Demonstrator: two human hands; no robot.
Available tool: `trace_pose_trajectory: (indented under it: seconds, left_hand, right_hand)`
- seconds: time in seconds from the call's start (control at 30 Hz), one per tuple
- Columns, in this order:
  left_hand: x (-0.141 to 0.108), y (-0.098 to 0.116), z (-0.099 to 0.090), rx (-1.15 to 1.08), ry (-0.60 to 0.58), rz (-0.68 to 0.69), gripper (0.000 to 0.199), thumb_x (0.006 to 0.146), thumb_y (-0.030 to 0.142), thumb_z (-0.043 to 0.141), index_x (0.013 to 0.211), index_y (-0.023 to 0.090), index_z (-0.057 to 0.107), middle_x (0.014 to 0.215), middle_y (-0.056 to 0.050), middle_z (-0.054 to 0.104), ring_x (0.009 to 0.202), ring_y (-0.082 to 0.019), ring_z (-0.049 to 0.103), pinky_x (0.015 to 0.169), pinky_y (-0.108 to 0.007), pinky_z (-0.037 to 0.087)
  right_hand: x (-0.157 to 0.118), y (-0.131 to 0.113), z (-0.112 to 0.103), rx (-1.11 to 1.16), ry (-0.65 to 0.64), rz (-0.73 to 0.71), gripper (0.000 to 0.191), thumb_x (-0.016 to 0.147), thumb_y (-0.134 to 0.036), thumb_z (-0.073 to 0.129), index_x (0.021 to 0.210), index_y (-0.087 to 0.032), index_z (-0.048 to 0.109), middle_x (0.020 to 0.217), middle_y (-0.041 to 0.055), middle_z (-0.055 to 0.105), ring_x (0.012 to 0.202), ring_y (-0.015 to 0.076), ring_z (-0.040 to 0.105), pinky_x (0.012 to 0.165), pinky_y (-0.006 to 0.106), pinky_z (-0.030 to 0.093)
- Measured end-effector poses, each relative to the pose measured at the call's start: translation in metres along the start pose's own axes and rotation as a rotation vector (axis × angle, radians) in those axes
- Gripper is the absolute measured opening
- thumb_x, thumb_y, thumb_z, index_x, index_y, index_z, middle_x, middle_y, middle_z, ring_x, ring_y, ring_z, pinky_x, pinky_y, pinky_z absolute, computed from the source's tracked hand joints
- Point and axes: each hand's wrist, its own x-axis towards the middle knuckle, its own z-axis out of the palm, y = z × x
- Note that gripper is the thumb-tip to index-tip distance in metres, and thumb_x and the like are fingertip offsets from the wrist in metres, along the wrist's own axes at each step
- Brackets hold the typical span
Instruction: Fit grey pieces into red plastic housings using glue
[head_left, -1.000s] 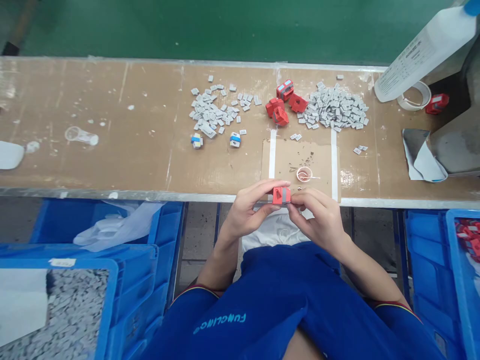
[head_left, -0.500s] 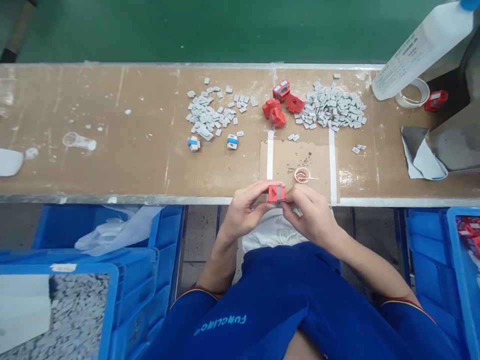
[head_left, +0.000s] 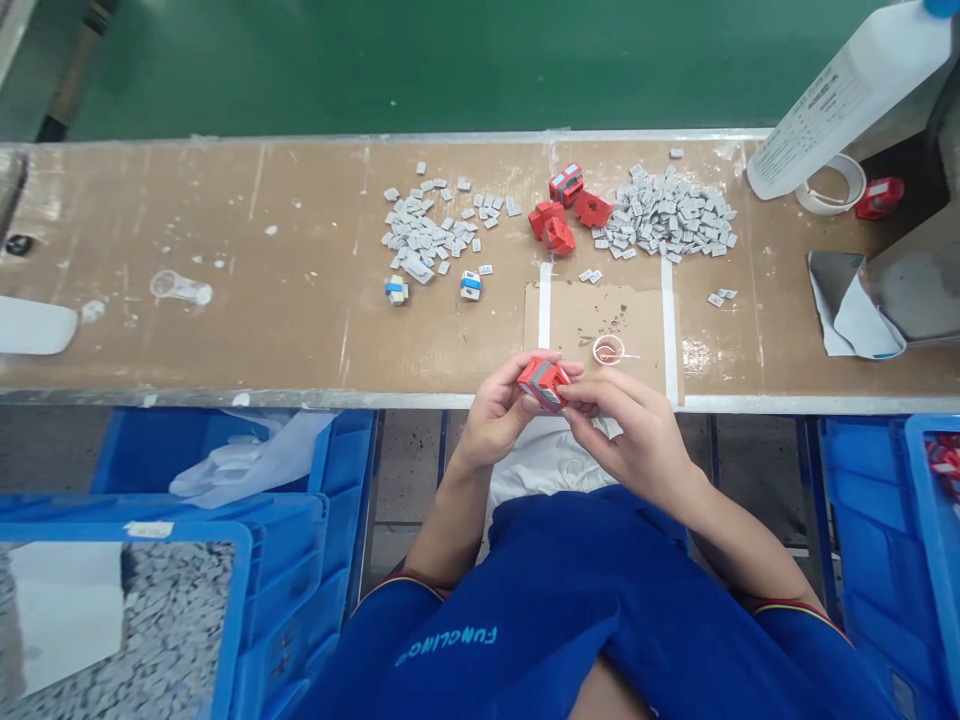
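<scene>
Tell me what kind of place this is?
Probably a workshop or factory: heaps of little grey pieces lie on a bench, a big blue bin holds lots of grey bits too, and the left hand holds a red block.

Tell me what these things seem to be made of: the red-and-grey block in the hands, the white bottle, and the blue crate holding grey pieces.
Boxy red-and-grey block: probably hard, smooth plastic; crisp edges and even colour suggest it.
Tall white bottle: likely matt plastic, with a rounded shoulder.
Rectangular blue crate: apparently rigid, satin plastic; its wall has ribs.
</scene>
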Motion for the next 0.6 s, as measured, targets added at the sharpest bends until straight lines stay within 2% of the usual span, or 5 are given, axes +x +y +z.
trace_pose_trajectory:
  seconds: [0.13,0.27,0.47,0.6]
  left_hand:
    - [0.000,-0.003,0.003,-0.037,-0.006,-0.001,0.045,0.099,0.043,0.071,0.138,0.023,0.065,0.140,-0.014,0.071,0.125,-0.026,0.073,0.103,-0.035,0.061]
    - [0.002,-0.001,0.006,0.026,0.009,0.066,0.042,0.099,0.040,0.070,0.137,0.023,0.066,0.142,-0.014,0.071,0.127,-0.026,0.072,0.110,-0.037,0.057]
    - [0.005,0.011,0.003,0.194,0.027,0.140,0.041,0.095,0.035,0.076,0.134,0.022,0.070,0.132,-0.013,0.077,0.111,-0.022,0.078,0.092,-0.028,0.064]
    - [0.005,0.016,-0.002,0.302,0.058,0.144,0.045,0.093,0.036,0.079,0.135,0.021,0.071,0.124,-0.013,0.080,0.109,-0.022,0.078,0.095,-0.029,0.062]
  right_hand:
    - [0.000,-0.007,0.002,-0.128,0.047,-0.026,0.011,0.101,-0.013,0.063,0.110,-0.017,0.068,0.099,0.0085,0.077,0.093,0.0192,0.074,0.082,0.032,0.064]
    - [-0.001,-0.011,0.006,-0.257,0.089,-0.030,0.009,0.100,-0.012,0.064,0.108,-0.016,0.068,0.097,0.0087,0.077,0.089,0.0197,0.074,0.079,0.032,0.062]
    - [0.001,-0.008,0.008,-0.348,0.118,-0.059,0.009,0.100,-0.011,0.062,0.104,-0.018,0.068,0.095,0.0079,0.078,0.084,0.0186,0.072,0.076,0.030,0.060]
    - [0.007,-0.001,0.003,-0.230,0.057,-0.027,0.009,0.100,-0.012,0.059,0.096,-0.019,0.065,0.085,0.0047,0.073,0.074,0.0160,0.068,0.067,0.027,0.055]
